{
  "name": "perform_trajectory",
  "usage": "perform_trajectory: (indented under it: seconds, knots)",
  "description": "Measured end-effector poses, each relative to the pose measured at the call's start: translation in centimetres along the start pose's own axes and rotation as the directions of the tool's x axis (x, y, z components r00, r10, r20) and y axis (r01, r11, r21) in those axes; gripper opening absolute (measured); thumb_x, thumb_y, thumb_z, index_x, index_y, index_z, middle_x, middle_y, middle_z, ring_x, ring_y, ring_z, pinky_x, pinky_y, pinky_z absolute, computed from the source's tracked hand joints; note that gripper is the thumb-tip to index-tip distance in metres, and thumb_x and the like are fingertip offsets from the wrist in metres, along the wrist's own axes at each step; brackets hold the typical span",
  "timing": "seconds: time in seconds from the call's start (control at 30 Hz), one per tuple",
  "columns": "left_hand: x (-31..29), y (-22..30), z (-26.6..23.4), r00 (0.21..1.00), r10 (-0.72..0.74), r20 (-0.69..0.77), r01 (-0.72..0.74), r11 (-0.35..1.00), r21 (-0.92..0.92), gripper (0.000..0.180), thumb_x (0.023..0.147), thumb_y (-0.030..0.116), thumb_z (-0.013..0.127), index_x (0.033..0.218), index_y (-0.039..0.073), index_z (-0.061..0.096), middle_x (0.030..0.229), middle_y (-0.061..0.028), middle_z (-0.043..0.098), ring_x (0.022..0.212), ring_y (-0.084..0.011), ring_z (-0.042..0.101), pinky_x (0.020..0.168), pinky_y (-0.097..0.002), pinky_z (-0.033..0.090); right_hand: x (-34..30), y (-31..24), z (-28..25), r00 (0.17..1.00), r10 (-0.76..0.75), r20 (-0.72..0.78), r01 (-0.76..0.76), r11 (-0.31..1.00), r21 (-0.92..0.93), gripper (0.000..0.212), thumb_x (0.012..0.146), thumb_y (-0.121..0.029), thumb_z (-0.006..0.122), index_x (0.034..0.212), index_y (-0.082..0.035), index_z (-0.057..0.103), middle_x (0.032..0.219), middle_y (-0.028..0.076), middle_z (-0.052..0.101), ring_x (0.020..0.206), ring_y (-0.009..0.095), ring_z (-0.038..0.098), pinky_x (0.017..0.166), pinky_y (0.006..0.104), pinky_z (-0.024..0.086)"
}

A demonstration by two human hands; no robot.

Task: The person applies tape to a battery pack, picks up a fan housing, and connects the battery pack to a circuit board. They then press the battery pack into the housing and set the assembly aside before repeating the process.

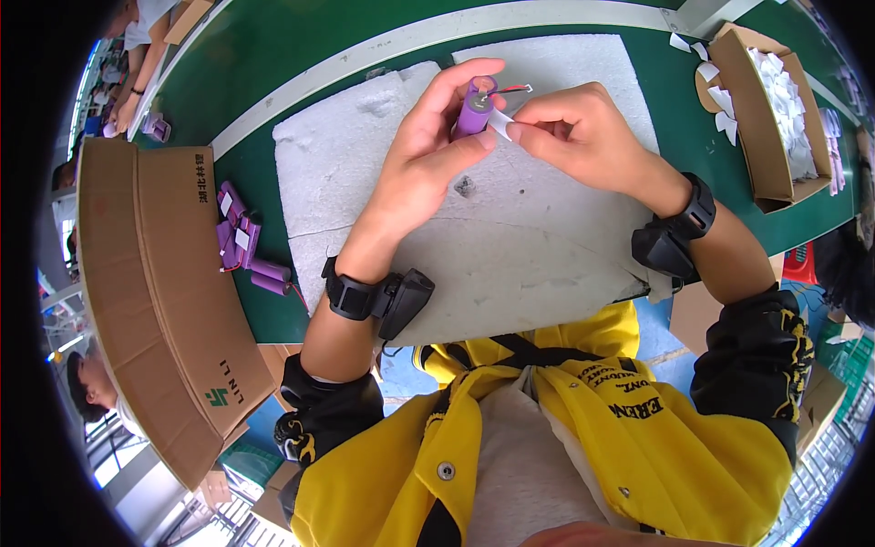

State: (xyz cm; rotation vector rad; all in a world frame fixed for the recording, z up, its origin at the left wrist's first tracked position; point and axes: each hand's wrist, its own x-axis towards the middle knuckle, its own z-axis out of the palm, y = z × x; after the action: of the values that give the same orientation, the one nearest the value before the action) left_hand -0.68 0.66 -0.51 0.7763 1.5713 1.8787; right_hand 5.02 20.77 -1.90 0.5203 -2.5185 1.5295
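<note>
My left hand (pixel 427 155) is wrapped round a purple cylindrical battery cell (pixel 473 111), its metal end turned up. A short red and black wire lead with a small white connector (pixel 526 88) sticks out from that end to the right. Between the thumb and fingers of my right hand (pixel 583 132) is a small white paper label (pixel 500 124), pinched against the side of the cell. Both hands are above a white foam board (pixel 547 219) on the green table.
Several purple battery cells (pixel 239 232), some with white labels, lie left of the board beside a large cardboard box (pixel 182 273). At the right stands an open cardboard tray (pixel 775 187) of white paper scraps, with loose scraps (pixel 723 102) next to it. Another person's arm (pixel 137 82) shows at far left.
</note>
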Motion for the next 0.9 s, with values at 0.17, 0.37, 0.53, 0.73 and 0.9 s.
perform_trajectory:
  seconds: [0.17,0.37,0.53,0.73,0.9]
  knots:
    - [0.06,-0.02,0.03,1.0,-0.003,-0.003,0.003,1.0,-0.007,0.055,0.085,-0.007,0.055,0.136,0.014,0.048,0.111,-0.0029,0.053,0.099,-0.0097,0.048,0.083,-0.0223,0.041,0.05,0.12,-0.09,1.0,-0.005,0.006,0.005,1.0,-0.007,0.01,0.085,-0.006,0.067,0.078,0.001,0.066,0.058,0.003,0.055,0.049,0.007,0.046,0.046,0.0237,0.035]
    - [0.18,-0.13,-0.06,1.0,0.004,-0.003,-0.004,1.0,0.008,0.056,0.084,-0.008,0.055,0.135,0.014,0.048,0.11,-0.0024,0.053,0.098,-0.0097,0.048,0.083,-0.0222,0.04,0.12,0.44,-0.19,1.0,0.0,0.021,0.0,1.0,-0.012,0.01,0.085,-0.006,0.066,0.079,0.001,0.066,0.058,0.003,0.055,0.05,0.007,0.046,0.046,0.0237,0.035]
    - [0.29,-0.16,-0.05,1.0,0.003,-0.001,-0.003,1.0,0.009,0.056,0.084,-0.008,0.055,0.135,0.014,0.048,0.109,-0.0019,0.053,0.097,-0.0096,0.047,0.083,-0.022,0.04,0.17,0.71,-0.18,1.0,-0.002,0.027,0.002,1.0,-0.013,0.01,0.085,-0.006,0.066,0.079,0.001,0.066,0.058,0.003,0.054,0.05,0.006,0.046,0.046,0.0236,0.035]
    - [0.28,-0.1,-0.13,1.0,-0.001,-0.002,0.001,1.0,0.016,0.056,0.084,-0.009,0.054,0.135,0.014,0.048,0.108,-0.0014,0.052,0.097,-0.0096,0.047,0.082,-0.022,0.04,0.28,0.54,-0.13,1.0,0.014,0.026,-0.014,1.0,0.007,0.01,0.086,-0.007,0.066,0.079,0.001,0.066,0.058,0.003,0.054,0.05,0.006,0.045,0.046,0.0234,0.034]
    - [0.34,-0.14,0.0,1.0,-0.015,-0.008,0.015,1.0,0.011,0.057,0.084,-0.009,0.054,0.135,0.014,0.048,0.107,-0.001,0.052,0.096,-0.0095,0.047,0.082,-0.0219,0.04,0.33,0.68,-0.21,0.999,0.011,0.034,-0.012,1.0,0.023,0.01,0.086,-0.007,0.066,0.079,0.001,0.065,0.057,0.003,0.053,0.05,0.006,0.045,0.045,0.0234,0.034]
